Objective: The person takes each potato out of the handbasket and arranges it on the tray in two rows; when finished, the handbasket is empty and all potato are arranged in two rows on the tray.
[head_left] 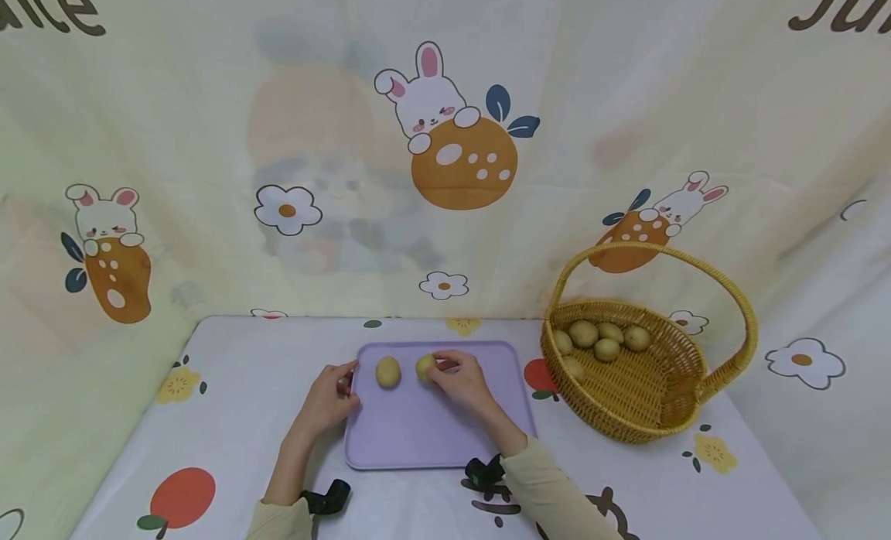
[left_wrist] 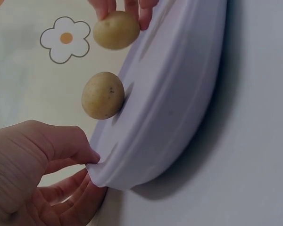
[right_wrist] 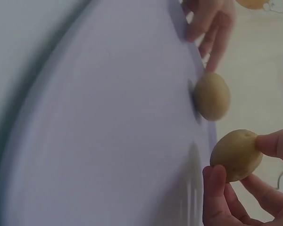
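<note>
A lilac tray (head_left: pixel 438 439) lies on the table. My left hand (head_left: pixel 327 401) pinches its left rim, thumb above and fingers below, as the left wrist view shows. One potato (head_left: pixel 387 372) rests on the tray's left part, apart from both hands. My right hand (head_left: pixel 462 381) holds a second potato (right_wrist: pixel 237 155) between thumb and fingertips, to the right of the first. In the right wrist view this potato's underside is partly covered by fingers, and whether it touches the tray I cannot tell.
Right of the tray stands a yellow wicker basket (head_left: pixel 626 432) with a tall arched handle; several potatoes (head_left: pixel 583 334) sit at its far left inside. A printed cloth (head_left: pixel 250 416) covers the table, and a printed curtain (head_left: pixel 209 138) hangs behind.
</note>
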A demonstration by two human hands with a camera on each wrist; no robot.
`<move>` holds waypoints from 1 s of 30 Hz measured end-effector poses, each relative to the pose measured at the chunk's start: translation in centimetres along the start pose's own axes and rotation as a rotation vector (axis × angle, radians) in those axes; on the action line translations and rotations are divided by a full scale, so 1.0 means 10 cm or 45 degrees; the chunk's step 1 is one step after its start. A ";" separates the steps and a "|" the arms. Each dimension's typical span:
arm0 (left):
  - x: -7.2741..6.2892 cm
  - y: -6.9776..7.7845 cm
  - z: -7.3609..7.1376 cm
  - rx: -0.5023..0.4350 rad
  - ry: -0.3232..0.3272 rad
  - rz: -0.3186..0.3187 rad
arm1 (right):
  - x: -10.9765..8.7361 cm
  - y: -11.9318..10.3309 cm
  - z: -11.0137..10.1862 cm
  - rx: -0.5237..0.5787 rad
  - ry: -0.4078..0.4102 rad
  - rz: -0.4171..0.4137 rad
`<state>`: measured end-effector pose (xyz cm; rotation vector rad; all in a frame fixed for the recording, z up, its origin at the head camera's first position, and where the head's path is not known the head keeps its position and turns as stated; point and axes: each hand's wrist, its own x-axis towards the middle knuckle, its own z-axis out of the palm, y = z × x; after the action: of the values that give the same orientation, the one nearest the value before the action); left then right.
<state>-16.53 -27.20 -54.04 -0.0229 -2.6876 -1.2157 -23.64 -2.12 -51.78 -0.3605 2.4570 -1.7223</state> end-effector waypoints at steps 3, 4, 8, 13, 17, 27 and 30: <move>0.00 -0.01 -0.01 -0.006 -0.017 -0.012 | 0.00 0.01 0.08 -0.030 -0.020 -0.027; 0.00 -0.01 -0.01 -0.003 -0.021 -0.013 | 0.00 0.01 0.09 -0.037 -0.024 -0.033; 0.00 -0.02 -0.01 -0.009 -0.018 -0.002 | 0.01 0.02 0.14 -0.113 -0.029 -0.100; 0.02 -0.02 0.00 -0.028 -0.004 0.025 | 0.03 0.03 0.19 -0.254 -0.014 -0.183; 0.01 -0.03 -0.01 0.003 0.003 0.034 | 0.03 0.04 0.23 -0.252 -0.037 -0.216; 0.01 -0.04 0.01 0.021 0.007 0.036 | 0.01 0.01 0.19 -0.218 -0.054 -0.246; 0.02 -0.04 0.01 0.016 0.015 0.050 | 0.02 -0.01 0.17 -0.218 -0.070 -0.179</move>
<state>-16.76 -27.43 -54.40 -0.0664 -2.6713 -1.1838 -23.41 -3.71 -52.24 -0.6036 2.6021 -1.5302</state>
